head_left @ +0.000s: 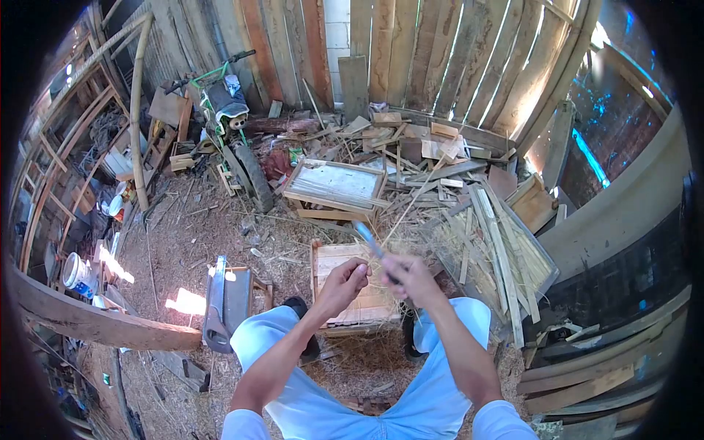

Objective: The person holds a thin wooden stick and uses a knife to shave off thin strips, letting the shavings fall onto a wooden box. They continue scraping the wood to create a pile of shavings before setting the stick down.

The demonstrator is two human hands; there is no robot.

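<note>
My right hand point(412, 280), slightly smeared by motion, is wrapped round the dark handle of a knife point(367, 236), whose blade points up and away to the left. Beside it, my left hand point(343, 287) is closed with thumb and fingertips pinched together; whatever they hold, if anything, is too small to make out. Both hands are above a shallow wooden box point(334, 317) on the ground between my feet. Thin straw-like slivers lie around the box's right side.
A handsaw point(215, 312) rests on a small stand to the left, near a wooden beam point(110, 323). Ahead lie a framed panel point(334, 183) and piled scrap wood point(433, 147). A small motorbike point(231, 121) stands at the back left. Long strips point(499, 249) lie right.
</note>
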